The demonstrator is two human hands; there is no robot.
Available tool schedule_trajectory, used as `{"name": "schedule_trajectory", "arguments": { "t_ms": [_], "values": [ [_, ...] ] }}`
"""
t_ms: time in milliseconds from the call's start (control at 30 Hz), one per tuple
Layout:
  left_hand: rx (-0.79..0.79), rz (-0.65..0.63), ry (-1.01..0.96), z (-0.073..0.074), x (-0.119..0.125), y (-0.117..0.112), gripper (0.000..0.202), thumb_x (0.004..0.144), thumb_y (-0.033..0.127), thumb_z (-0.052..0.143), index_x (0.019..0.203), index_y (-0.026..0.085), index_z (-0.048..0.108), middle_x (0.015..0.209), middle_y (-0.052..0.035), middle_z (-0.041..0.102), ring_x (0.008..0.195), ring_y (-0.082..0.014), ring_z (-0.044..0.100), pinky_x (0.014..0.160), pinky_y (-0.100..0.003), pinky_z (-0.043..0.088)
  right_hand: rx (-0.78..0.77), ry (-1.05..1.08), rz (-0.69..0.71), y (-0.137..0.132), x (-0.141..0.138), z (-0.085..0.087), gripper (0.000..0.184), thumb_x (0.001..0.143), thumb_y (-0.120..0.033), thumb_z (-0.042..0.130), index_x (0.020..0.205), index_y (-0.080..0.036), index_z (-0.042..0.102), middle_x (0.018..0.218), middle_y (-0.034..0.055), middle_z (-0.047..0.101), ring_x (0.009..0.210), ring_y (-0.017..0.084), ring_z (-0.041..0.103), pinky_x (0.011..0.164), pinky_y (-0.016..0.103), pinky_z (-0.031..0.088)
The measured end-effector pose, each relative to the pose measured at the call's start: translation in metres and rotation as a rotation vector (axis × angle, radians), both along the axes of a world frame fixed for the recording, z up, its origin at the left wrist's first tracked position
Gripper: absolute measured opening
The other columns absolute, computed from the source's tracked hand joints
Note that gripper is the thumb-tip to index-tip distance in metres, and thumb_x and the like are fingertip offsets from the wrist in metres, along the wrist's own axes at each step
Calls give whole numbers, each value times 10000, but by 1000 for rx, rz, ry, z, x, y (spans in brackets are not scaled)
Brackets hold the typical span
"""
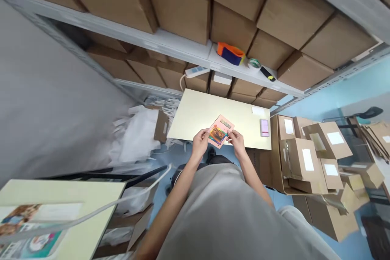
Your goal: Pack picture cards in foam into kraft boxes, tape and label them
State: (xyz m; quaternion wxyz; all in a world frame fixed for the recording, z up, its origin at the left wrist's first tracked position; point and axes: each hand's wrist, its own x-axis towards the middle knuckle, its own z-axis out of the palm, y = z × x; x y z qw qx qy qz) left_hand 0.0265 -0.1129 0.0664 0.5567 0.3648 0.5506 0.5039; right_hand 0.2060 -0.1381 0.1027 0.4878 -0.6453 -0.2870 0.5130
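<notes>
Both of my hands hold a small pink card packet (222, 129) with a colourful picture on it, just above the near edge of a pale yellow table (201, 113). My left hand (200, 143) pinches the packet's left lower corner. My right hand (236, 140) grips its right side with fingers closed on the edge. The packet is tilted, with its printed top pointing away from me.
A pink stack of packets (264, 127) and a white slip (258, 110) lie on the table's right part. Cardboard boxes (307, 158) with white labels crowd the floor at right. Shelves hold brown cartons, an orange-blue tape dispenser (230, 53) and a power strip (197, 72). White bags (137, 134) lie at left.
</notes>
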Motion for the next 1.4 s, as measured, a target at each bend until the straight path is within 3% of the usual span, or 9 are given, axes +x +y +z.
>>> {"name": "schedule_trajectory", "arguments": {
  "t_ms": [133, 367, 567, 667, 800, 933, 1033, 1200, 1400],
  "values": [
    [-93, -131, -44, -5, 36, 17, 591, 769, 757, 851, 983, 206, 849, 1014, -111, 864, 928, -274, 773, 837, -361, 610, -5, -55, -84, 10, 41, -17, 504, 737, -676, 858, 929, -214, 796, 814, 26, 734, 706, 163, 618, 623, 280, 499],
    [-169, -343, -94, -2, 60, 36, 516, 676, 597, 956, 1005, 208, 874, 1019, -112, 887, 970, -302, 837, 904, -414, 682, 34, -272, -161, 29, 83, -32, 567, 860, -673, 789, 1134, -180, 836, 1015, 86, 811, 827, 203, 663, 749, 339, 574],
    [-126, -201, -9, 14, 71, 42, 486, 706, 515, 935, 1053, 178, 889, 1087, -125, 892, 1057, -332, 861, 992, -472, 719, 134, -552, -75, 48, 71, -11, 375, 985, -501, 747, 1189, -200, 837, 1230, 140, 803, 917, 221, 743, 819, 369, 638],
    [-16, -156, 42, 29, 78, 36, 469, 801, 514, 898, 1137, 188, 904, 1206, -115, 886, 1130, -346, 852, 1023, -515, 728, 203, -418, 56, 51, 50, 5, 379, 1017, -544, 746, 1205, -230, 847, 1291, 131, 829, 1042, 248, 807, 821, 352, 679],
    [222, -186, 206, 44, 80, 29, 303, 919, 456, 856, 1148, 268, 919, 1265, -92, 867, 1200, -334, 825, 1155, -530, 676, 178, -259, 51, 58, 32, 14, 448, 927, -588, 864, 1221, -252, 836, 1248, 93, 863, 1086, 275, 842, 867, 366, 716],
    [256, -72, 337, 34, 73, 35, 437, 941, 487, 847, 1305, 244, 858, 1449, -167, 783, 1448, -363, 696, 1290, -554, 548, 171, -141, 24, 69, 39, 11, 442, 929, -640, 808, 1077, -223, 812, 1089, 88, 878, 1023, 276, 848, 921, 387, 712],
    [83, 88, 237, 15, 68, 43, 607, 926, 634, 821, 1341, 192, 810, 1536, -210, 723, 1437, -371, 683, 1175, -519, 604, 183, -73, 38, 76, 49, 9, 498, 896, -675, 826, 1077, -212, 799, 1108, 113, 881, 1059, 299, 847, 953, 419, 709],
    [-183, 52, -35, -1, 69, 51, 667, 868, 802, 769, 1086, 178, 856, 1170, -155, 851, 1110, -315, 782, 978, -440, 641, 170, -42, 37, 83, 58, 7, 567, 853, -708, 866, 1126, -213, 818, 1157, 128, 892, 1122, 338, 845, 1007, 482, 702],
    [-146, 119, -52, 4, 72, 55, 617, 720, 703, 943, 1007, 167, 842, 1024, -140, 847, 1017, -288, 786, 983, -442, 640, 140, -35, -12, 91, 63, -3, 592, 838, -697, 877, 1152, -197, 826, 1161, 143, 896, 1150, 348, 849, 1001, 493, 709]
  ]
}}
